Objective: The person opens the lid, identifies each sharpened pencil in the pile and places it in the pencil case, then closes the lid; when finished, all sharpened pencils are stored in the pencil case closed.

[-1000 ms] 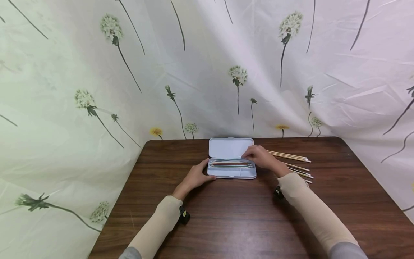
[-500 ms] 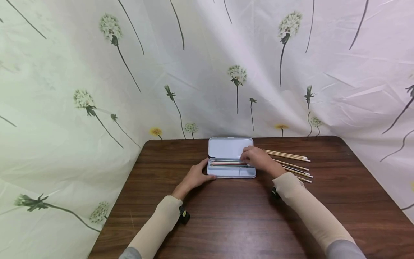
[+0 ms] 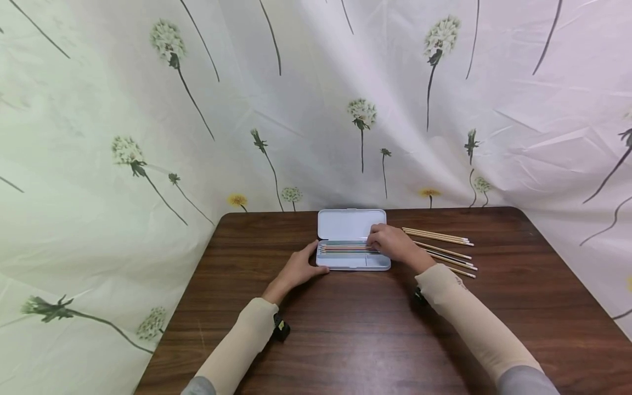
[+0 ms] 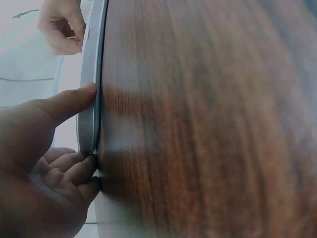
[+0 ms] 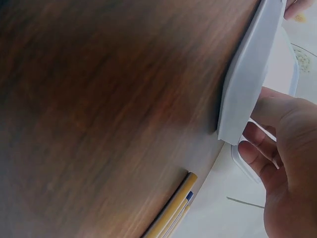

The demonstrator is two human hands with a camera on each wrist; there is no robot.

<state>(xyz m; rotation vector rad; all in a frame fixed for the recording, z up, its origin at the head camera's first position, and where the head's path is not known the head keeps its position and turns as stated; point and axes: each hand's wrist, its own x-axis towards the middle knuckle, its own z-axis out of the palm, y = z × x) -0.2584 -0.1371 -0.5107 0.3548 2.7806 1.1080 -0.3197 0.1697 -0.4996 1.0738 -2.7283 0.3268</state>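
A white pencil case lies on the table with its lid swung back. Several coloured pencils lie side by side in its long rear compartment. My left hand holds the left end, thumb on the front wall and fingers round the far side, as the left wrist view shows against the case wall. Over the right part of the case, my right hand has curled fingertips inside, pinching a pencil that they mostly hide. The right wrist view shows that hand reaching over the case wall.
Right of the case, several wooden pencils with white ends lie in two loose groups, a rear one and a nearer one partly behind the right wrist. A flower-printed cloth hangs behind the brown table.
My right hand has shifted slightly left and lower at the case, and the pencil at its fingertips has come down among the others. The left hand stays in place.
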